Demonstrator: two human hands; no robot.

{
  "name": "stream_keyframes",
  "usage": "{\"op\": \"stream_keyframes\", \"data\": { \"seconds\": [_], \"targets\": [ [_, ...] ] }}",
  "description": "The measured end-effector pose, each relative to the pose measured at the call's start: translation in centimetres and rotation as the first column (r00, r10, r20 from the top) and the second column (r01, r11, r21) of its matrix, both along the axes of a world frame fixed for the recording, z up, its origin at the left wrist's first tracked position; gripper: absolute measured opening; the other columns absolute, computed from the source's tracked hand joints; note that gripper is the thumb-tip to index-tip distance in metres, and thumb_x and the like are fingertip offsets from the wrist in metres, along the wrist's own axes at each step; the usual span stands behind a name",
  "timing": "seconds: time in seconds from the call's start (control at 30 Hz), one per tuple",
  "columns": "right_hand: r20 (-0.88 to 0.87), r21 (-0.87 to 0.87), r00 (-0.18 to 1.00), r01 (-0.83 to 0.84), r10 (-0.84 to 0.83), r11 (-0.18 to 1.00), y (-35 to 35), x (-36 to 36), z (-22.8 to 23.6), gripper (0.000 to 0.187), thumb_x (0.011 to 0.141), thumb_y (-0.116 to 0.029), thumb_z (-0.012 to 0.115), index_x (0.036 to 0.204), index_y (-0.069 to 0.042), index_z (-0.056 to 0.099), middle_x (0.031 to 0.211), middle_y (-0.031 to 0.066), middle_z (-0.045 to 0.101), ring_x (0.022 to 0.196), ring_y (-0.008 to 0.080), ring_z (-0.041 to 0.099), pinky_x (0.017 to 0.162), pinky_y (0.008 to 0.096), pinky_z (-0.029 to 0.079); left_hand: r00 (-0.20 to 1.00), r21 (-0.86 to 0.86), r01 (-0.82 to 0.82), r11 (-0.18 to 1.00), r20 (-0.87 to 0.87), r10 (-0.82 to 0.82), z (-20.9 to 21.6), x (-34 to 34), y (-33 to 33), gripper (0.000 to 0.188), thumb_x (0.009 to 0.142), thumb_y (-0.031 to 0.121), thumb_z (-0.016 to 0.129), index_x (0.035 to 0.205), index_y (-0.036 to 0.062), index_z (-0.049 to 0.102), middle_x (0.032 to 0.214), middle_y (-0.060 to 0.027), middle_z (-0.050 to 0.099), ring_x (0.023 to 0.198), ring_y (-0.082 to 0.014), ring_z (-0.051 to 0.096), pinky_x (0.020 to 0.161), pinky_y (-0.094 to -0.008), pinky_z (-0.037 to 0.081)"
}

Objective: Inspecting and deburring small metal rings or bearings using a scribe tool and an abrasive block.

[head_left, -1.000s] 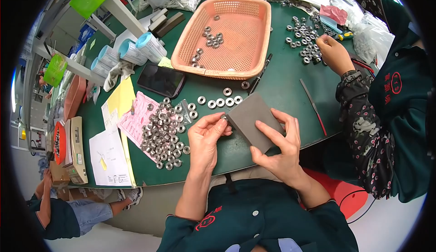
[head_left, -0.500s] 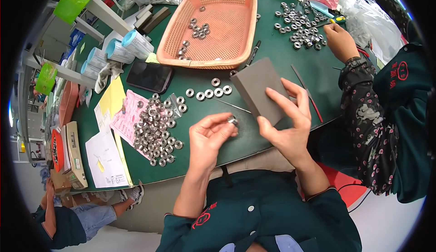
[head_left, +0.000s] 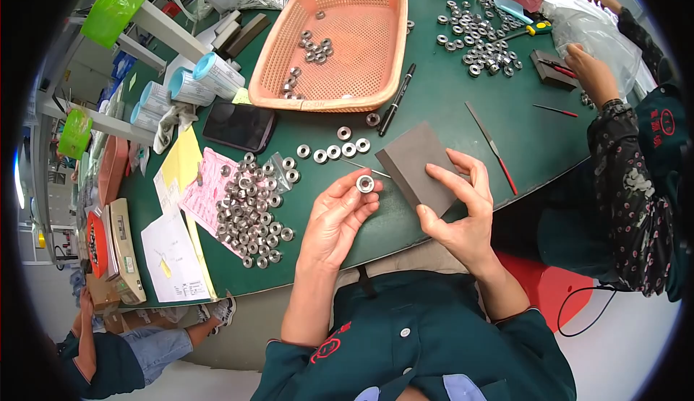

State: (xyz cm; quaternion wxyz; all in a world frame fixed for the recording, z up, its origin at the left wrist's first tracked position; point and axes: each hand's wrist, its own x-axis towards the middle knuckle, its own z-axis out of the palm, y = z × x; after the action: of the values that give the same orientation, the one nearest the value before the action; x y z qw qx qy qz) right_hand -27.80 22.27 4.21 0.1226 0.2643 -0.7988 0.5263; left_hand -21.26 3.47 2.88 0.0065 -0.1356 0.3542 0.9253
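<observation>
Between the thumb and fingers of my left hand [head_left: 337, 219] is a small shiny metal ring [head_left: 365, 183], its round hole facing up toward me. My right hand [head_left: 466, 216] grips a brown-grey rectangular block [head_left: 413, 161] by its right side, with thumb and fingers spread along it. The block is tilted just right of the ring, and the two are apart. Several more rings [head_left: 333, 152] lie in a short row beyond my left hand. A large pile of rings [head_left: 249, 216] sits to the left, partly on pink paper.
An orange mesh basket [head_left: 329, 103] with some rings stands behind. Nearby lie a black pen [head_left: 397, 101], a phone [head_left: 237, 125] and a red-handled file [head_left: 493, 148]. At right, a co-worker's hand [head_left: 591, 72] is by another block [head_left: 553, 70]; more rings [head_left: 481, 39] lie beyond.
My left hand has turned the ring so its hole shows. The block in my right hand has dropped lower and tilted. The co-worker's hand has moved right, off the yellow-handled tool.
</observation>
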Motion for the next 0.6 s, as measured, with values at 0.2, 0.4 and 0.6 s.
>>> {"op": "stream_keyframes", "data": {
  "seconds": [0.2, 0.4, 0.6],
  "targets": [
    [0.025, 0.000, 1.000, -0.006, 0.006, 1.000, 0.18, 0.04, -0.01, 0.048, 0.051, -0.011, 0.071, 0.099, -0.005, 0.065, 0.111, 0.0208, 0.049, 0.097, 0.0314, 0.049, 0.084, 0.0387, 0.042, 0.999, 0.002, 0.042, 0.999, -0.027, -0.042, -0.10, -0.19, 0.04, 0.031, 0.091, 0.010, 0.047, 0.118, -0.0048, 0.048, 0.104, -0.0169, 0.059, 0.089, -0.0155, 0.059, 0.082, -0.0266, 0.050],
    [-0.012, 0.004, 1.000, 0.004, -0.004, 1.000, 0.63, -0.01, 0.21, 0.049, 0.051, -0.010, 0.071, 0.099, -0.005, 0.065, 0.111, 0.0213, 0.049, 0.098, 0.0313, 0.049, 0.084, 0.0389, 0.042, 1.000, -0.060, 0.017, 0.998, 0.007, -0.016, 0.09, -0.30, 0.35, 0.032, 0.092, 0.012, 0.047, 0.119, -0.0045, 0.048, 0.103, -0.0156, 0.059, 0.087, -0.0144, 0.059, 0.080, -0.0265, 0.050],
    [-0.018, 0.012, 1.000, -0.006, 0.007, 1.000, 0.72, 0.14, 0.49, 0.049, 0.051, -0.011, 0.071, 0.099, -0.005, 0.065, 0.112, 0.0212, 0.049, 0.097, 0.0316, 0.049, 0.084, 0.0388, 0.043, 1.000, -0.032, 0.017, 0.999, 0.008, -0.017, 0.01, -0.23, 0.57, 0.030, 0.092, 0.016, 0.048, 0.115, -0.0039, 0.051, 0.092, -0.0106, 0.060, 0.078, -0.0116, 0.056, 0.073, -0.0241, 0.049]
  ]
}}
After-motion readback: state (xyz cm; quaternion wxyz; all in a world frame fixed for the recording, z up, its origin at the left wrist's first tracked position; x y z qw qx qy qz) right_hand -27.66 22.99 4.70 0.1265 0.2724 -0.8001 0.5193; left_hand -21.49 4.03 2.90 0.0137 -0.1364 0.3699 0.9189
